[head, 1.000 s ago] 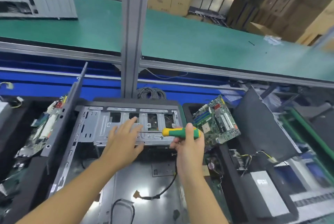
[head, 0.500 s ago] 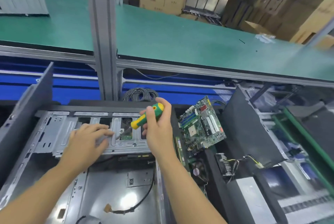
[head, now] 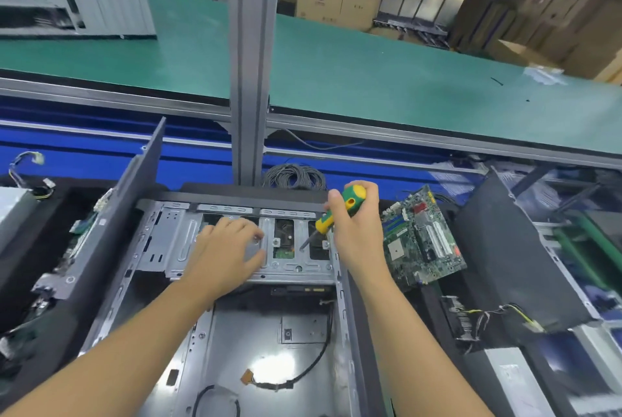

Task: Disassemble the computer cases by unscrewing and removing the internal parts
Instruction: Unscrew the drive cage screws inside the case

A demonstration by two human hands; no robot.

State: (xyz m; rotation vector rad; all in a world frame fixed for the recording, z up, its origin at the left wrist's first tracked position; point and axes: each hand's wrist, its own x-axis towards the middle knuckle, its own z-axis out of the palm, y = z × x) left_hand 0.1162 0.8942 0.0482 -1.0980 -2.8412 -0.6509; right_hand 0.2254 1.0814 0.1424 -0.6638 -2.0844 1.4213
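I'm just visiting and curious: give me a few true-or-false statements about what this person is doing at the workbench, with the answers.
1. The right hand grips a screwdriver with a green and yellow handle. True.
2. The left hand holds pliers. False: it holds nothing and rests on the silver metal drive cage.
3. A green circuit board sits to the right of the open grey metal computer case. True.
4. The screwdriver's tip points up. False: it points down at the drive cage.
5. The long conveyor belt behind is red. False: it is green.
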